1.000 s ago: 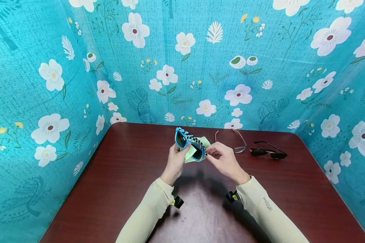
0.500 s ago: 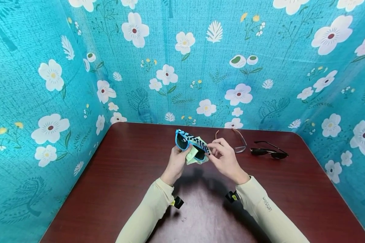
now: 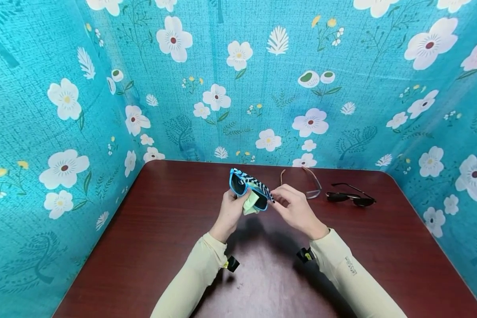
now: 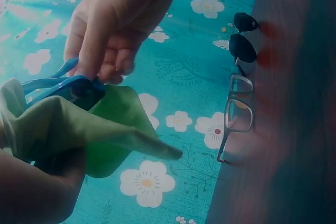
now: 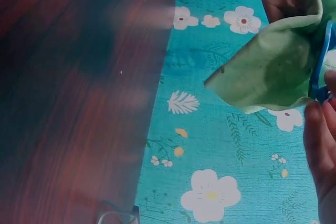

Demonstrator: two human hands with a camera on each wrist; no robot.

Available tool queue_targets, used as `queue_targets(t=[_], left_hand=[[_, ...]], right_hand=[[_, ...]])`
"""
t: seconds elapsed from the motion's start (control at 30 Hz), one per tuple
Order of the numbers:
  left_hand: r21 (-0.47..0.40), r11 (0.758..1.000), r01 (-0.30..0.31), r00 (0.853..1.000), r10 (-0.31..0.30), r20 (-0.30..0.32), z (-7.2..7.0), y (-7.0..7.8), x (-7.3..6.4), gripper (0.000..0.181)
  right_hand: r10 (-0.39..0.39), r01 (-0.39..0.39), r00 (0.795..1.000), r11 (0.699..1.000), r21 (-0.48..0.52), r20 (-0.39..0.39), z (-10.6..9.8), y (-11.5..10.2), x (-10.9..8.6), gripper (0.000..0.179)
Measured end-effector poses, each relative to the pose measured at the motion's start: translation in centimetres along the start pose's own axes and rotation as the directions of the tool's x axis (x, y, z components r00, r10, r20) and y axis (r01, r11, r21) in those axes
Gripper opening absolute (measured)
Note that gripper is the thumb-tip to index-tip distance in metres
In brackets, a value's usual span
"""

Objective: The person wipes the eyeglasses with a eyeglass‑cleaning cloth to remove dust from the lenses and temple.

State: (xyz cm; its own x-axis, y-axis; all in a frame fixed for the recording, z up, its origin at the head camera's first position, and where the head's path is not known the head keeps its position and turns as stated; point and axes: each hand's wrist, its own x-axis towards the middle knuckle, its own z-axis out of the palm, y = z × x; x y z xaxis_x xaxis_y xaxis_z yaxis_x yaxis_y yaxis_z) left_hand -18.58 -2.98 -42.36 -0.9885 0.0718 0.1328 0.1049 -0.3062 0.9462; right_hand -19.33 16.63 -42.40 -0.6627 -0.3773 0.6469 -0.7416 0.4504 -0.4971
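Note:
A pair of blue sunglasses (image 3: 238, 184) with black-and-white patterned temples is held above the table, tilted down to the right. My left hand (image 3: 228, 212) grips it near the bridge, thumb in front, together with a light green cloth (image 3: 250, 203). My right hand (image 3: 296, 210) pinches the right end of the sunglasses between thumb and fingers. In the left wrist view the cloth (image 4: 68, 129) drapes over the blue frame, while the right hand (image 4: 118, 30) reaches in from above. The right wrist view shows the cloth (image 5: 268, 66) hanging out as a pointed flap beside the frame.
Clear-lensed glasses (image 3: 314, 193) lie open at the back of the dark red table (image 3: 163, 221), just beyond the right hand. Farther right lie black sunglasses (image 3: 351, 198). A blue floral curtain (image 3: 242, 119) stands behind the table and along its sides.
The right end of the sunglasses and my right fingers have shifted slightly right. Less of the green cloth shows behind the right lens than before. My left hand keeps its grip.

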Motion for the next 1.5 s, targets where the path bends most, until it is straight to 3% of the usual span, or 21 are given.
queue_targets(t=[0.17, 0.63, 0.83, 1.0, 1.2, 1.3, 1.5], left_hand=[[0.02, 1.0, -0.002, 1.0, 0.002, -0.01, 0.1, 0.1, -0.1, 0.029], [-0.118, 0.992, 0.038, 0.999, -0.041, -0.018, -0.3, 0.0, -0.1, 0.024], [-0.252, 0.963, 0.096, 0.994, -0.107, -0.033, -0.2, -0.2, 0.1, 0.014], [-0.316, 0.938, 0.143, 0.989, -0.151, -0.001, -0.2, -0.2, 0.2, 0.017], [-0.255, 0.956, 0.145, 0.989, -0.137, 0.048, -0.7, -0.1, 0.1, 0.016], [-0.211, 0.969, 0.131, 0.991, -0.12, 0.063, -1.3, 0.1, 0.1, 0.012], [-0.177, 0.98, 0.092, 0.995, -0.095, -0.01, -2.7, 1.5, 0.5, 0.019]], right_hand=[[-0.027, 0.026, 0.999, 1.0, -0.012, -0.023, 0.1, 0.1, 0.1, 0.02], [-0.043, 0.048, 0.991, 0.998, 0.037, -0.126, 0.7, 0.0, -0.3, 0.023], [-0.021, 0.043, 0.979, 0.993, 0.106, -0.202, 1.0, -0.8, -0.3, 0.026], [-0.002, 0.04, 0.967, 0.988, 0.148, -0.253, 0.4, -3.2, 0.3, 0.022], [-0.026, 0.054, 0.969, 0.993, 0.107, -0.246, -0.2, -3.8, 0.6, 0.022], [-0.028, 0.043, 0.976, 0.997, 0.063, -0.218, -0.5, -2.6, 0.4, 0.022], [-0.023, 0.025, 0.987, 1.0, 0.012, -0.158, -1.2, 0.0, -0.2, 0.024]])
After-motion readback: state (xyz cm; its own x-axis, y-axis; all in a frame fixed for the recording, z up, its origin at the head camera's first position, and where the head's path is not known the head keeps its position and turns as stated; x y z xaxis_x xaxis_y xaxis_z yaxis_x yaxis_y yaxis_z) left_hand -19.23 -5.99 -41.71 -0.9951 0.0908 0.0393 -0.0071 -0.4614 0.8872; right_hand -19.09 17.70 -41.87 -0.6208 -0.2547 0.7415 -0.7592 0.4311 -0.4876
